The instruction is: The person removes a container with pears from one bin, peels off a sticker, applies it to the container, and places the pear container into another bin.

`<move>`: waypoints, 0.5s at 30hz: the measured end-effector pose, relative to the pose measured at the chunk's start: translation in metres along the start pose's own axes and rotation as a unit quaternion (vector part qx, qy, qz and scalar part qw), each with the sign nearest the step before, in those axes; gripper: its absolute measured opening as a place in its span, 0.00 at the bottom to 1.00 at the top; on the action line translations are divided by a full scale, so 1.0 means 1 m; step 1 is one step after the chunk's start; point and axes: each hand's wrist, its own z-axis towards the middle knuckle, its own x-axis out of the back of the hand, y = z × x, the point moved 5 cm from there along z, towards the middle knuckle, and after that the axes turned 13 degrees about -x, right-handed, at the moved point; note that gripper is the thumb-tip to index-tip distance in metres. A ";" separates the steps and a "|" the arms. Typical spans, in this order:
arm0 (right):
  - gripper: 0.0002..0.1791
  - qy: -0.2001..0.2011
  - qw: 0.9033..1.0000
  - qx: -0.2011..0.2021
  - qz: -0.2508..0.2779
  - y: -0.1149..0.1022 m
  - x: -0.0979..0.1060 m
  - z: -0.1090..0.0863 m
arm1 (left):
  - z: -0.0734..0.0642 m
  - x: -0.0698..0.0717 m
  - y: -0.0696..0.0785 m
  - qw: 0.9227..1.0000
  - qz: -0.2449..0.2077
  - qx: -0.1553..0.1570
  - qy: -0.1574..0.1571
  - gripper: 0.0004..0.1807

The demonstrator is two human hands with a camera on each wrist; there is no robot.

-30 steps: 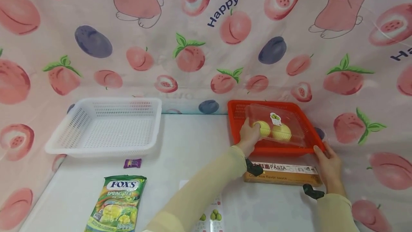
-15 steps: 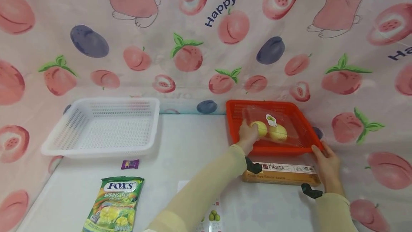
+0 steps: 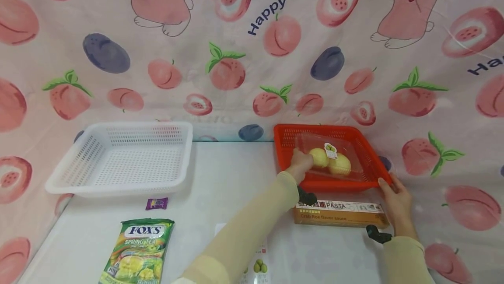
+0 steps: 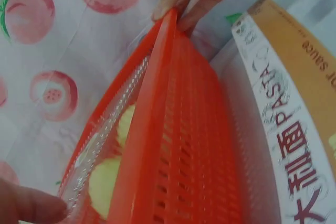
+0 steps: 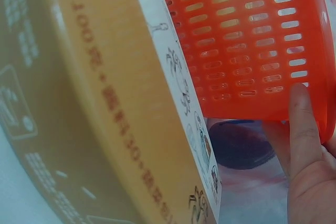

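In the head view a clear plastic fruit box (image 3: 343, 143) lies tilted inside the red basket (image 3: 372, 155). Two round pale-yellow fruits (image 3: 339, 165) and a small label show through it. My left hand (image 3: 301, 163) holds the box by its left end; the thumb is in sight, the other fingers mostly hidden. In the left wrist view that thumb (image 4: 31, 203) meets the box's edge. My right hand (image 3: 397, 201) grips the basket's front right corner. From the right wrist, a finger of the right hand (image 5: 310, 156) lies along the perforated wall.
Just before the red basket lies a pasta box (image 3: 340, 214). A white basket (image 3: 138, 161) stands at the left, with a small purple wrapped candy (image 3: 156, 203) and a green candy bag (image 3: 138, 251) in front. A printed label sheet (image 3: 260, 266) lies partly under my left forearm.
The fruit box has settled lower into the red basket, with my left hand still on it. The right hand keeps its grip on the corner. The head view has shifted slightly.
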 end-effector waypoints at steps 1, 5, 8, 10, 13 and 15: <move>0.43 0.001 1.000 -0.002 -0.002 0.000 -0.001 0.000 | 0.001 0.001 -0.001 1.000 0.006 0.003 -0.004 0.40; 0.42 0.005 1.000 -0.005 -0.004 -0.001 -0.001 0.002 | 0.004 0.002 -0.005 0.998 0.051 0.020 -0.026 0.42; 0.42 0.009 1.000 -0.002 -0.003 -0.001 0.001 0.002 | 0.006 0.001 -0.006 0.994 0.092 0.028 -0.047 0.44; 0.43 0.011 1.000 0.001 0.002 -0.001 0.003 0.003 | 0.006 0.002 -0.004 0.990 0.130 0.018 -0.055 0.45; 0.43 0.013 1.000 0.009 -0.003 -0.001 0.006 0.003 | 0.007 0.004 0.009 0.979 0.190 -0.027 -0.073 0.45; 0.42 0.015 1.000 0.012 -0.001 -0.002 0.009 0.003 | 0.005 0.006 0.024 0.966 0.231 -0.076 -0.084 0.42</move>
